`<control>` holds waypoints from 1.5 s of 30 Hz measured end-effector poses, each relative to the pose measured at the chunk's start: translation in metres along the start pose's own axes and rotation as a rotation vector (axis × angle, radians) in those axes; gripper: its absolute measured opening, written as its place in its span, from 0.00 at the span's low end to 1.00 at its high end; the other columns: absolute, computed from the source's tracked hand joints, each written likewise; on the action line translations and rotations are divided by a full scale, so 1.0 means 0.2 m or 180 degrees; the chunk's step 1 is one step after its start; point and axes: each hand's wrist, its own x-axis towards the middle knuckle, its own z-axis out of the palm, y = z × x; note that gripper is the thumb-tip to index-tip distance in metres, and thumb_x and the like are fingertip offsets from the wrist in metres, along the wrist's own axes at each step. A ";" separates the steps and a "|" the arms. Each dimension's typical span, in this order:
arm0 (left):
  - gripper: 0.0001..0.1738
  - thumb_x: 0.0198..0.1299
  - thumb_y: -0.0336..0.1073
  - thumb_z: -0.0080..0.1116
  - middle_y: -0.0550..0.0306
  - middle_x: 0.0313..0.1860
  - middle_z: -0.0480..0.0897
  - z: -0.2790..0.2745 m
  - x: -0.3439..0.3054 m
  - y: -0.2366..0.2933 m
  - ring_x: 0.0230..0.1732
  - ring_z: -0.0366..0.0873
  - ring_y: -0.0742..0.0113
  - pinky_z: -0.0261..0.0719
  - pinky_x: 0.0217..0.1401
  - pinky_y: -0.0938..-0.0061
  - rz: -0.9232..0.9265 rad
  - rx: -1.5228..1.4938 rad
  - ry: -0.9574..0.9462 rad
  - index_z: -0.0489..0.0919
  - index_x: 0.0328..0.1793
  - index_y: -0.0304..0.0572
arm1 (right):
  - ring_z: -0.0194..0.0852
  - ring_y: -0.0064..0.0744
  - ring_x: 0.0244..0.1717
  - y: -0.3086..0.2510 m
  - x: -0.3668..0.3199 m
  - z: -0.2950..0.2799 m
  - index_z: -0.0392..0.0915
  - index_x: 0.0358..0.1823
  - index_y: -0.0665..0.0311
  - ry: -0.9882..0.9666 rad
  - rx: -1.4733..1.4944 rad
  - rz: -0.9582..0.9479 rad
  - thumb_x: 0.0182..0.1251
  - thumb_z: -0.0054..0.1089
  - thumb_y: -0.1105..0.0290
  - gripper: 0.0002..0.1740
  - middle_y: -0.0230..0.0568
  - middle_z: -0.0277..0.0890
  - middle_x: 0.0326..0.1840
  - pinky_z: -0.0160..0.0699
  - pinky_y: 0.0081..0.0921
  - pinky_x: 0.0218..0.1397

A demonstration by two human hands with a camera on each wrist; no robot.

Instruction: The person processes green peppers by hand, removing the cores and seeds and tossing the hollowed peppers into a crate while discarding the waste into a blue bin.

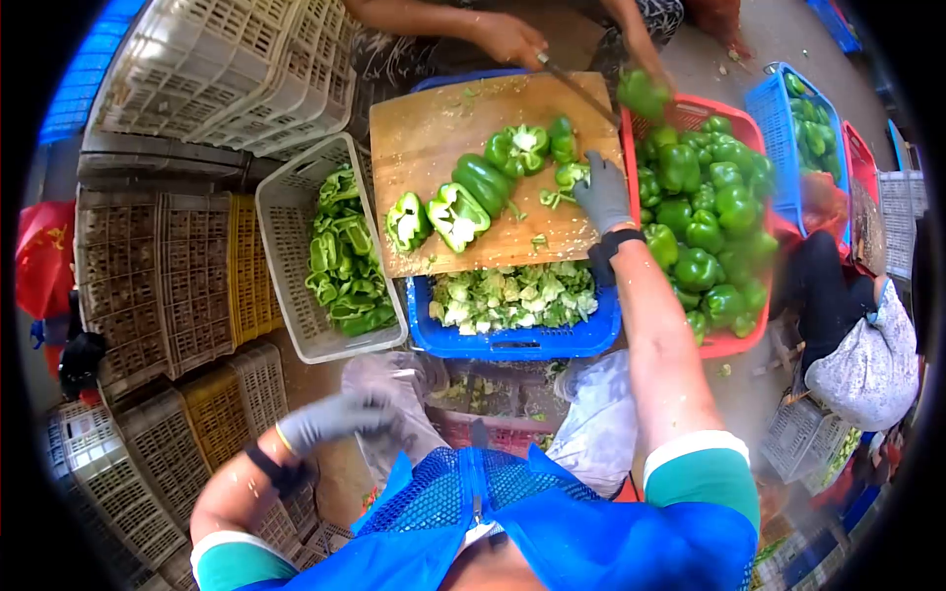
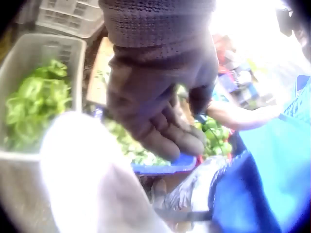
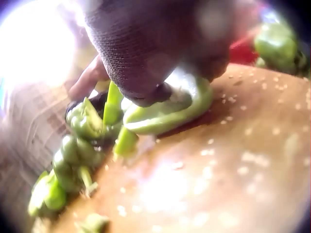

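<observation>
At the right edge of the wooden cutting board, my gloved right hand grips a cut green pepper. The right wrist view shows the gloved right hand with fingertips curled into a hollow pepper piece. Other cut peppers lie in a slanting row across the board. Over the left thigh, my gloved left hand is blurred; the left wrist view shows this hand with loosely bent fingers and nothing in them.
A blue bin of pepper scraps sits under the board's near edge. Left stands a pale crate of cut peppers, right a red crate of whole ones. Across the board, another person's hand holds a knife. Stacked crates line the left.
</observation>
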 end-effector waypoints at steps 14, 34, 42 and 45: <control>0.26 0.62 0.35 0.56 0.55 0.55 0.78 0.41 1.01 -0.48 0.53 0.80 0.62 0.86 0.48 0.57 0.2010 -0.3383 -0.1311 0.67 0.68 0.54 | 0.67 0.50 0.63 -0.51 -1.54 -0.02 0.59 0.67 0.66 -0.1097 0.1774 -0.1421 0.48 0.59 0.68 0.41 0.56 0.67 0.60 0.64 0.35 0.68; 0.30 0.62 0.30 0.55 0.47 0.51 0.79 0.09 0.24 -0.67 0.43 0.83 0.59 0.88 0.35 0.73 0.4260 -0.2773 0.0530 0.62 0.71 0.38 | 0.79 0.41 0.51 -0.61 -1.30 -0.03 0.75 0.58 0.68 -0.1060 0.1705 -0.0770 0.67 0.55 0.66 0.20 0.45 0.77 0.51 0.78 0.28 0.51; 0.46 0.54 0.41 0.69 0.40 0.70 0.63 -0.26 0.25 -0.35 0.64 0.68 0.59 0.68 0.66 0.70 0.4008 -0.1620 0.2604 0.56 0.73 0.32 | 0.66 0.55 0.64 -0.82 -0.59 0.34 0.66 0.65 0.55 -0.0541 -0.0636 -0.1587 0.55 0.55 0.72 0.32 0.49 0.63 0.69 0.70 0.41 0.64; 0.35 0.58 0.41 0.65 0.46 0.62 0.71 -0.29 0.50 -0.22 0.58 0.70 0.60 0.69 0.59 0.66 0.3447 -0.1723 0.2034 0.65 0.70 0.40 | 0.72 0.56 0.56 -0.82 -0.51 0.45 0.71 0.59 0.55 -0.0593 -0.0639 -0.1466 0.55 0.57 0.74 0.26 0.51 0.68 0.63 0.73 0.42 0.57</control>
